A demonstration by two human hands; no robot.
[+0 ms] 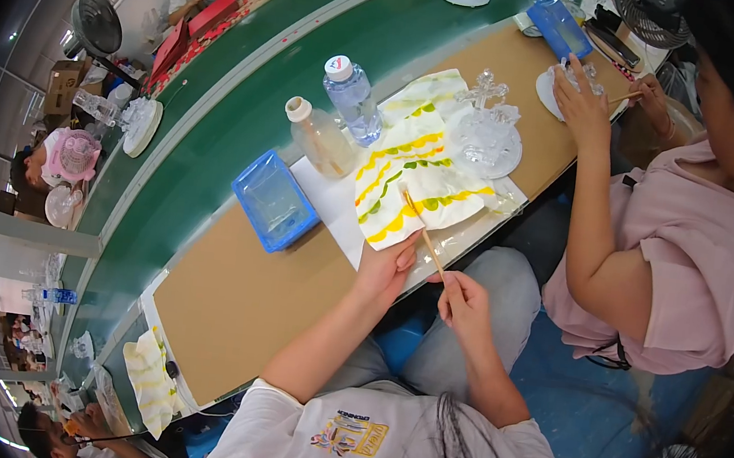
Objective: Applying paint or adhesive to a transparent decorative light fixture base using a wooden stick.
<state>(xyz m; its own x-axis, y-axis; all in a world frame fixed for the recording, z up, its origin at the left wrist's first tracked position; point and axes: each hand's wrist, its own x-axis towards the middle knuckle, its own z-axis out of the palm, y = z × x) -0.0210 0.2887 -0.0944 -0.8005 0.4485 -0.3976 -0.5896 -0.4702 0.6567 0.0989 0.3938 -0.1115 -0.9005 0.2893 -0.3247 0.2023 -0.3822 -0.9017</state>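
Note:
My right hand [466, 306] pinches the wooden handle of a thin brush [432, 252]. The brush tip rests on a white cloth or paper towel [426, 173] with yellow and green wavy bands. At the towel's near edge is my left hand [388, 263], its fingers curled and closed against that edge, close to the brush handle; part of its grip is hidden. Just beyond, to the right, clear plastic ornaments [486, 134] stand on a round base. A clear bottle with a white cap [354, 101] and a cloudy bottle [321, 139] stand left of the towel.
A blue-rimmed tray [275, 201] sits on the brown board [234, 304]. Behind runs a green conveyor [204, 158]. To my right, a co-worker in pink [651, 250] handles another clear piece near a blue box [558, 27]. A patterned cloth [151, 381] hangs at the left end.

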